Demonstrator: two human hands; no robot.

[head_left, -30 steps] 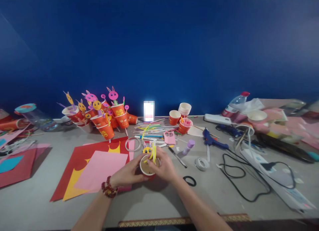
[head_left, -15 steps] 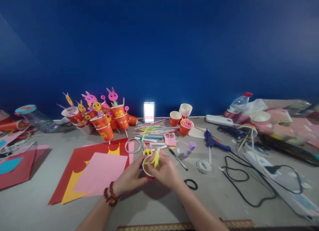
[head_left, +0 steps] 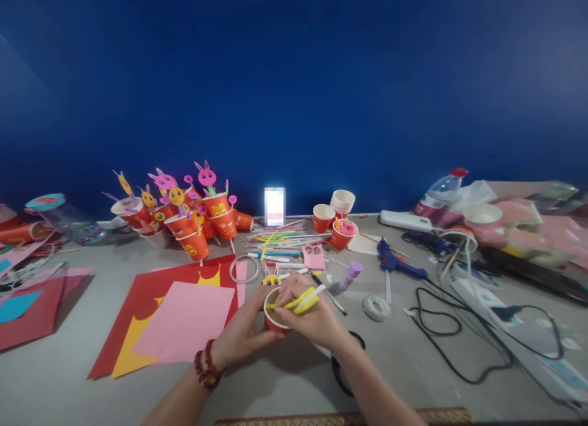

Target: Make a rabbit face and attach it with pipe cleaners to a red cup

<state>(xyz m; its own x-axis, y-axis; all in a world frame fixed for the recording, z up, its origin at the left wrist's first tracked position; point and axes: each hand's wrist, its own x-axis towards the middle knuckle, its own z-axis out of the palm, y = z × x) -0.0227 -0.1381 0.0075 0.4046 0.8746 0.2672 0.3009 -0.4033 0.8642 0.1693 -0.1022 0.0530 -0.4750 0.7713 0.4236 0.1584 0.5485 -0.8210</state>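
A red paper cup (head_left: 271, 322) with a pale inside stands upright on the table, its mouth facing up. My left hand (head_left: 241, 331) is wrapped round its left side; a dark red bead bracelet (head_left: 209, 365) is on that wrist. My right hand (head_left: 316, 322) pinches a white stick (head_left: 311, 297) with a yellow strip (head_left: 298, 303) along it. The stick leans to the right over the hand, and the yellow part reaches into the cup's mouth. Just behind the cup is a yellow bunny face (head_left: 272, 279). How the lower ends sit inside the cup is hidden by my fingers.
Red, yellow and pink paper (head_left: 184, 319) lies left. Decorated red cups (head_left: 193, 245) stand behind it. Several pens and sticks (head_left: 285, 239) lie at the back. Right are a glue stick (head_left: 350, 276), clear tape (head_left: 375, 308), a blue glue gun (head_left: 399, 266), cables and a power strip (head_left: 505, 328).
The white stick with the yellow strip has tipped from nearly upright to leaning right. My right hand has turned with it, and its wrist now partly covers the black ring.
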